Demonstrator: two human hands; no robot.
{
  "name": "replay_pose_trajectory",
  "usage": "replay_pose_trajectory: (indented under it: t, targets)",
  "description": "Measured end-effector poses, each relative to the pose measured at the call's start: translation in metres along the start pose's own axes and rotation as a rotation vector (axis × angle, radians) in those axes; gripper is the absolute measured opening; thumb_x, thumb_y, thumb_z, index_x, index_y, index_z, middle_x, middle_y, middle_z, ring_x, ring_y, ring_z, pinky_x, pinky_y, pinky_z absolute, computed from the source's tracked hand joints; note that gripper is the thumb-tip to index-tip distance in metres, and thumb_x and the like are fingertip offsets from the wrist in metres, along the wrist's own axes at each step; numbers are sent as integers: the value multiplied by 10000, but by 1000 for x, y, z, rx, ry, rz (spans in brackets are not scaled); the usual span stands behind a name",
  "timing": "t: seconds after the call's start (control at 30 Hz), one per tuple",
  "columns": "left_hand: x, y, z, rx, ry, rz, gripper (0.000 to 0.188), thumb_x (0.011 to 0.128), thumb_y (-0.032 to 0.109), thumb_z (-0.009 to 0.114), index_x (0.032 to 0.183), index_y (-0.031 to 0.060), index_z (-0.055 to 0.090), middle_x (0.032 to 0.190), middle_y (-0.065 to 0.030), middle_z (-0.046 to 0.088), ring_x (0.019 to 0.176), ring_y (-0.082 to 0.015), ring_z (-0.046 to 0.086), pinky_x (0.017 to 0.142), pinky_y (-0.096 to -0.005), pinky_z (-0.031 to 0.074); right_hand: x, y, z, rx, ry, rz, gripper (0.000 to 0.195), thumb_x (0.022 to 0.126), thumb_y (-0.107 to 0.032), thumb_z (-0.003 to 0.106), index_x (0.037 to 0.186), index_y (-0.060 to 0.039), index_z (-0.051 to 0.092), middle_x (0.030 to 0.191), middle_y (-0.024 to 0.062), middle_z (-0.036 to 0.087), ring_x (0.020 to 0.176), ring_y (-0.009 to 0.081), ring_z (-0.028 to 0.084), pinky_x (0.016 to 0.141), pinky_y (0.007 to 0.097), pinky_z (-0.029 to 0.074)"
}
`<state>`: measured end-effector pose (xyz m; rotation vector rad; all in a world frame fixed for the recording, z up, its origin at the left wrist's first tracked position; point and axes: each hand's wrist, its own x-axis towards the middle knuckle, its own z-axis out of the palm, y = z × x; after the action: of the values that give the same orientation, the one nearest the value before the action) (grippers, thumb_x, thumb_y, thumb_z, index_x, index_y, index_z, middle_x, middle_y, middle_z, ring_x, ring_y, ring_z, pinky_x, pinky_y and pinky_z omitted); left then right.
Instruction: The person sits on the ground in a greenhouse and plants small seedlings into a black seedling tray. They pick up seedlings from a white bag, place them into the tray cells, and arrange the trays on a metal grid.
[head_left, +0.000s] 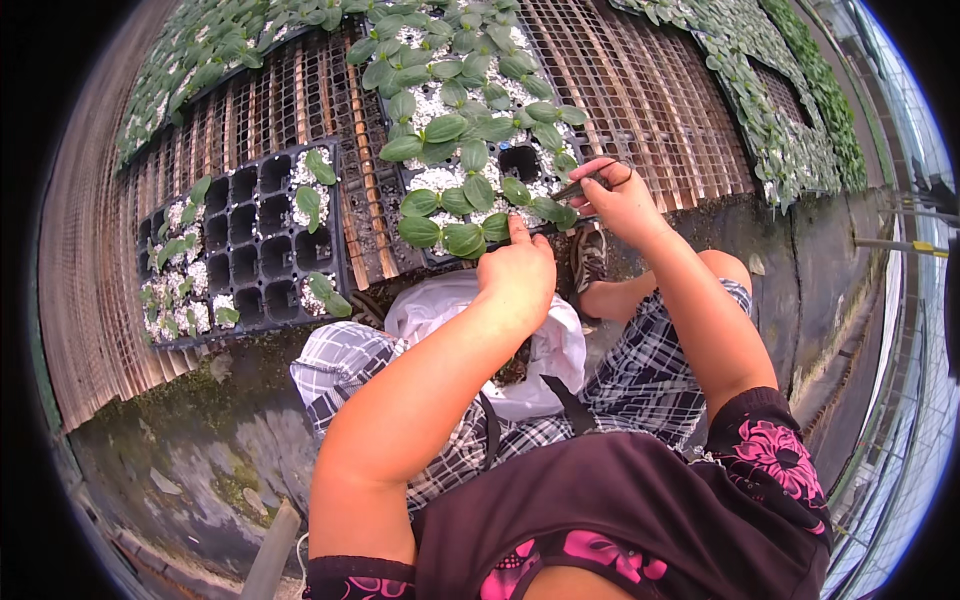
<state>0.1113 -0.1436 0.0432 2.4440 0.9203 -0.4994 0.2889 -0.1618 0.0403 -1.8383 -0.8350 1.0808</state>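
Note:
A black plastic cell tray (450, 259) of broad-leaved seedlings (478, 191), their cells topped with white granules, lies before me. My left hand (517, 277) reaches to its near edge, the index fingertip against a seedling leaf (496, 226); its other fingers are curled and partly hidden. At the tray's near right corner my right hand (615, 199) grips a thin dark hand tool (574, 186), scissors or tweezers. Its tip points left, over the leaves. One bare cell (519, 163) shows among the seedlings. Whether my left fingers pinch anything is hidden.
To the left sits a second cell tray (241, 225), with several bare cells and smaller seedlings. Both trays rest on a slatted bench with mesh (637, 97). A white plastic bag (559, 352) holding dark matter stands between my knees. More seedling trays (765, 112) line the right.

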Motion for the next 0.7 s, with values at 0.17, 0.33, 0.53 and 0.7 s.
replay_pose_trajectory:
  t: [0.17, 0.33, 0.53, 0.7]
  targets:
    - [0, -2, 0, 1, -23, -41, 746, 780, 283, 658, 1396, 71, 295, 1480, -210, 168, 947, -272, 621, 729, -392, 527, -9, -45, -34, -78, 259, -181, 88, 800, -20, 532, 845, -30, 607, 795, 22, 620, 610, 73, 562, 542, 216, 462]
    - [9, -2, 11, -32, 1, -67, 630, 846, 108, 448, 1429, 54, 216, 1508, -126, 145, 927, -250, 626, 718, -370, 523, -25, -62, -15, 198, 95, -351, 130, 876, -10, 500, 974, -21, 585, 945, 68, 636, 700, 84, 597, 631, 213, 499]
    - [12, 1, 17, -104, -149, -26, 799, 809, 182, 589, 1437, 8, 127, 1502, -68, 182, 1018, -240, 598, 672, -395, 498, -15, -79, 91, 248, -260, -227, 131, 859, -11, 524, 974, 33, 569, 904, 89, 620, 766, 151, 637, 692, 264, 544]
    - [-25, -6, 0, -122, -321, 137, 596, 741, 192, 681, 1269, 24, 461, 1283, -125, 486, 1027, -240, 594, 751, -348, 497, 13, -86, 170, 183, -375, -254, 85, 808, -52, 591, 867, -3, 553, 763, 62, 613, 683, 131, 636, 601, 244, 520]
